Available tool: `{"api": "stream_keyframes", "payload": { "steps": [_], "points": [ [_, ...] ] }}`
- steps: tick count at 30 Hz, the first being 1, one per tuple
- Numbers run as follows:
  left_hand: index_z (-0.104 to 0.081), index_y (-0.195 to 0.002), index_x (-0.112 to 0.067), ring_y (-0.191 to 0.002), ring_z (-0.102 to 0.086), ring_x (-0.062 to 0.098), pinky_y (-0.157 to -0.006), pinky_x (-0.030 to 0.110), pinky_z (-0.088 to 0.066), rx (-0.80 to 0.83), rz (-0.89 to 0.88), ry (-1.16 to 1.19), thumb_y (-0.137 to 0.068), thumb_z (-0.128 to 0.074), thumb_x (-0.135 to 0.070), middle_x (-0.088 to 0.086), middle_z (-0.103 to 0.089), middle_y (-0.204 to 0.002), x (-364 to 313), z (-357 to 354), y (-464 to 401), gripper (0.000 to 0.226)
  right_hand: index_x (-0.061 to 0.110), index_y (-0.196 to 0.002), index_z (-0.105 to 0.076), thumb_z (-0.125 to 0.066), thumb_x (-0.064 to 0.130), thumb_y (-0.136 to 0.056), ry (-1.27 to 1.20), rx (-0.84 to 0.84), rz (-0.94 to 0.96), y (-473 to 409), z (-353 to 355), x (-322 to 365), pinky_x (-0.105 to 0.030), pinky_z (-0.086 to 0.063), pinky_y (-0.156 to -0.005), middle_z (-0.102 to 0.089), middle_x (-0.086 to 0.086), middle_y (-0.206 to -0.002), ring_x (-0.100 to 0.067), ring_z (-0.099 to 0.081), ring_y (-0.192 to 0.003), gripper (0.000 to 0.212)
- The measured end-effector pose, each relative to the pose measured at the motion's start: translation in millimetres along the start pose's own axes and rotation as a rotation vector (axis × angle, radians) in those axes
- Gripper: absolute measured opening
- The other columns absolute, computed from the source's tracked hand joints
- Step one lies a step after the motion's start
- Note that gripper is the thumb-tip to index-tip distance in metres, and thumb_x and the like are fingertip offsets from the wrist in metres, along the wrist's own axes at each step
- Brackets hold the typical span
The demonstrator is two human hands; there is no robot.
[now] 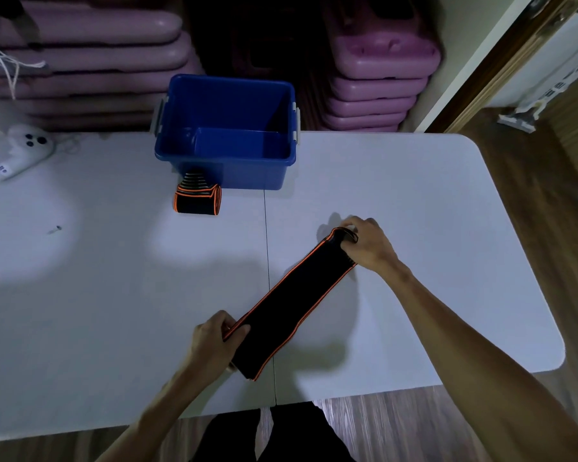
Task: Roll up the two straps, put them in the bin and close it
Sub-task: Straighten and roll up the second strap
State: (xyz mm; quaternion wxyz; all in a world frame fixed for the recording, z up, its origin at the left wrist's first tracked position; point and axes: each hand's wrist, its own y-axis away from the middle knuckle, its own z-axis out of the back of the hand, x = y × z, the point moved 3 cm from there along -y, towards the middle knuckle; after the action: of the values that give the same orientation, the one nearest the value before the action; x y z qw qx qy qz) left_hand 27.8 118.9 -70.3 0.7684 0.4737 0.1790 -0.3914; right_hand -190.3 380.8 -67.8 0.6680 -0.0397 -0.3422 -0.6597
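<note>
Black strap w/ orange edging [292, 300] is stretched flat and diagonal between both hands, just above or on the white table [414, 201]; can't tell if it touches the top. Left hand [211, 341] grips the near end: thumb curled over the top face, other fingers wrapped under, so the strap end sticks out just past the fingertips toward the person. Right hand [369, 243] grips the far end, fingers curled tight round a small rolled or bunched bit of strap; the roll sits under the knuckles, a loop of it showing just beyond the fingertips. Both hands closed on the same strap, none of the fingers straight.

2nd strap [198, 199] already rolled up, lying on the table well beyond the left fingers, its roll touching or just in front of the bin's near wall. Blue bin [226, 161] is open, no lid on it, standing at the table's far edge, well away from both hands, beyond and left of the right fingertips. Inside looks bare as far as visible.

White controller [22, 150] lies far left of the left hand. Small screw-like bit [54, 229] on the table left of the rolled strap. Pink stacked trays [381, 81] behind the bin.
</note>
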Motion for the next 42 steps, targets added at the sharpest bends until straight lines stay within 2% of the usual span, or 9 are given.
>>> {"api": "stream_keyframes", "payload": {
  "steps": [4,6,12,16,19,22,34,38,42],
  "points": [
    [-0.055,-0.086,-0.006,-0.047,-0.063,0.008,-0.043,0.019,-0.049,-0.008,0.059,-0.014,-0.089,-0.058,-0.02,0.007,-0.065,-0.074,-7,-7,2,0.014,0.024,-0.086,-0.072,-0.058,0.01,-0.076,-0.06,-0.112,-0.046,-19,16,-1,-0.036,-0.057,-0.079,-0.071,-0.002,-0.095,-0.023,-0.068,-0.088,0.022],
    [-0.053,-0.091,-0.005,-0.049,-0.068,0.018,-0.054,0.036,-0.059,0.052,0.094,0.099,-0.089,-0.055,-0.017,0.011,-0.066,-0.081,-15,-13,4,0.013,0.02,-0.083,-0.071,-0.062,0.0,-0.073,-0.12,-0.188,-0.098,-34,30,-4,-0.033,-0.057,-0.079,-0.072,-0.006,-0.099,-0.024,-0.069,-0.09,0.024],
    [-0.048,-0.094,0.0,-0.05,-0.069,0.032,-0.058,0.057,-0.057,0.071,0.105,0.139,-0.091,-0.055,-0.023,0.015,-0.067,-0.077,-31,-26,1,0.024,0.025,-0.13,-0.054,-0.075,0.015,-0.074,-0.332,-0.078,-0.15,-28,42,5,-0.035,-0.05,-0.088,-0.045,-0.008,-0.132,-0.024,-0.05,-0.116,0.06],
    [-0.051,-0.095,-0.005,-0.049,-0.069,0.029,-0.053,0.048,-0.059,0.074,0.054,0.117,-0.094,-0.054,-0.024,0.01,-0.065,-0.084,-35,-30,-1,0.018,0.023,-0.138,-0.047,-0.06,0.028,-0.086,-0.074,-0.365,0.215,50,0,24,-0.045,-0.036,-0.109,-0.034,-0.014,-0.151,-0.034,-0.031,-0.139,0.054],
    [-0.054,-0.093,-0.009,-0.048,-0.067,0.027,-0.047,0.044,-0.057,0.046,-0.029,0.019,-0.096,-0.051,-0.024,0.01,-0.066,-0.081,-33,-29,-6,0.016,0.024,-0.148,-0.038,-0.039,0.042,-0.097,0.123,-0.222,0.42,87,-68,27,-0.048,-0.025,-0.116,-0.024,-0.015,-0.159,-0.036,-0.016,-0.148,0.053],
    [-0.054,-0.085,-0.014,-0.049,-0.063,0.024,-0.051,0.046,-0.055,0.02,-0.09,-0.125,-0.096,-0.05,-0.028,0.009,-0.067,-0.072,-27,-28,-12,0.018,0.035,-0.155,-0.014,-0.02,0.051,-0.1,0.314,-0.108,0.343,83,-98,8,-0.053,-0.015,-0.119,-0.002,-0.008,-0.165,-0.032,0.003,-0.151,0.057],
    [-0.047,-0.124,-0.028,-0.053,-0.065,0.017,-0.051,0.035,-0.056,0.11,-0.264,0.019,-0.097,-0.049,-0.018,0.006,-0.067,-0.071,-23,-30,-1,0.028,0.045,-0.152,0.008,-0.024,0.055,-0.101,0.374,-0.012,0.255,46,-70,-17,-0.054,0.003,-0.119,0.021,0.0,-0.162,-0.027,0.021,-0.148,0.061],
    [-0.052,-0.125,-0.023,-0.075,-0.069,0.026,-0.061,0.04,-0.061,0.141,-0.145,0.17,-0.095,-0.053,-0.015,0.009,-0.069,-0.088,-25,-35,-4,0.031,0.045,-0.152,0.007,-0.023,0.056,-0.101,0.393,-0.014,0.237,34,-62,-20,-0.054,0.004,-0.119,0.021,0.001,-0.162,-0.027,0.019,-0.148,0.06],
    [-0.055,-0.116,-0.02,-0.063,-0.068,0.03,-0.057,0.044,-0.059,0.117,-0.178,0.121,-0.096,-0.051,-0.013,0.01,-0.071,-0.072,-27,-39,-5,0.022,0.046,-0.151,0.009,-0.026,0.06,-0.098,0.384,0.007,0.213,26,-55,-21,-0.053,0.008,-0.119,0.025,0.0,-0.161,-0.024,0.022,-0.148,0.065]
  ]
}}
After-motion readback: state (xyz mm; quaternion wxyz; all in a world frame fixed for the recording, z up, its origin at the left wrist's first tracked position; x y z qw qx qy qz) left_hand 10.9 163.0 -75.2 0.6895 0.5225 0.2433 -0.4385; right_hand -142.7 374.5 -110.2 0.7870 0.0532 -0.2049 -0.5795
